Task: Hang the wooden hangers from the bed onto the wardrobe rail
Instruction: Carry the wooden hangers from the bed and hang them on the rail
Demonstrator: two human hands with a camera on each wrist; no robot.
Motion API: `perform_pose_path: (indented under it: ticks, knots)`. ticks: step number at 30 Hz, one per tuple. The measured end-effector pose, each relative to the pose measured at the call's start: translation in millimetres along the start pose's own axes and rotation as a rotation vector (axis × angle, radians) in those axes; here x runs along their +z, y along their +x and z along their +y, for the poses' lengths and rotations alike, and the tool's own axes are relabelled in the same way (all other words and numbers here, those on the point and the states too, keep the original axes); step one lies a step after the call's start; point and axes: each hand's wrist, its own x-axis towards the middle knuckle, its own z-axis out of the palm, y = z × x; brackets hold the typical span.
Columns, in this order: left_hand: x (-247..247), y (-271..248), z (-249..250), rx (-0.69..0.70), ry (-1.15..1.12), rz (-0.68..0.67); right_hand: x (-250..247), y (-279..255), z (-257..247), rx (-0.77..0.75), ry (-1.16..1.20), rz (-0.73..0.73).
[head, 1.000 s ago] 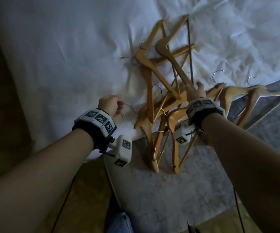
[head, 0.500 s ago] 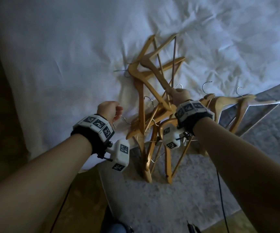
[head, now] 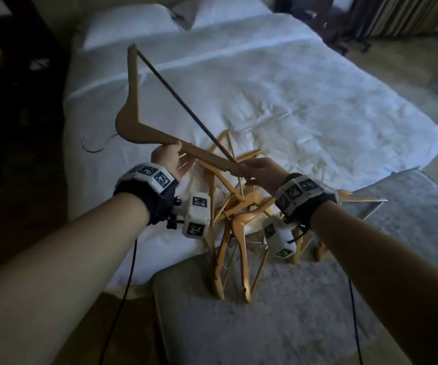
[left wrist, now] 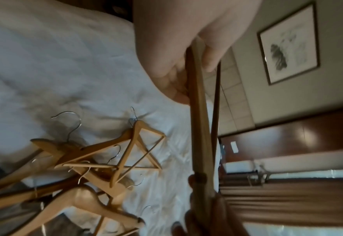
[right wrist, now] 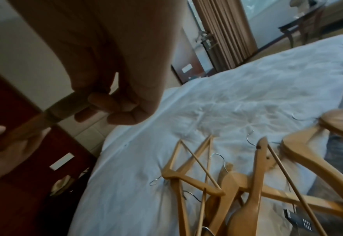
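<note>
Holding one wooden hanger [head: 144, 127] clear above the pile of hangers [head: 235, 219], the person has both hands on the same shoulder arm of it. The left hand [head: 169, 160] grips that arm near its middle, thumb and fingers curled round the wood; the right hand [head: 261, 169] pinches the arm's far tip, where the dark crossbar meets it.

The relation that matters next, as I judge it, is where the metal hook [head: 98, 144] lies: it juts out from the hanger's neck on the side away from the pile, beyond the left hand, pointing down and outward. The held arm's long axis runs from the right hand up through the left to the neck, so the left hand is the nearer one to the hook and the likelier to carry it alone. The wardrobe rail is in none of the views.

The pile sits at the near edge of the bed [head: 291, 88], some hangers drooping over onto a grey rug [head: 318, 312].

Only the head view shows the hook and the whole triangle. The left wrist view shows the hanger edge-on, wood and crossbar side by side, with fingers wrapped on the wood. The right wrist view shows the fingertip pinch closely, and the pile below.
</note>
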Motion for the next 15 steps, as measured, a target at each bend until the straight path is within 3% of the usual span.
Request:
perform_pose_path:
  ticks: [6,10,12,15]
  knots:
    - [-67.8,-102.0,16.2,0.266,-0.003,0.102,51.2,-71.8,-51.6,-0.174,-0.207,-0.097]
    - [-118.8,-175.8,34.5,0.329,-0.113,0.218,119.5,-120.4,-99.3,-0.471,-0.618,-0.165]
    - [-148.8,-216.4,45.9,0.384,-0.154,0.291,157.1,-148.0,-118.2,-0.582,-0.875,-0.122]
    - [-206.7,-278.1,59.7,0.467,-0.160,0.389,214.5,-196.3,-142.6,-0.732,-0.941,-0.113]
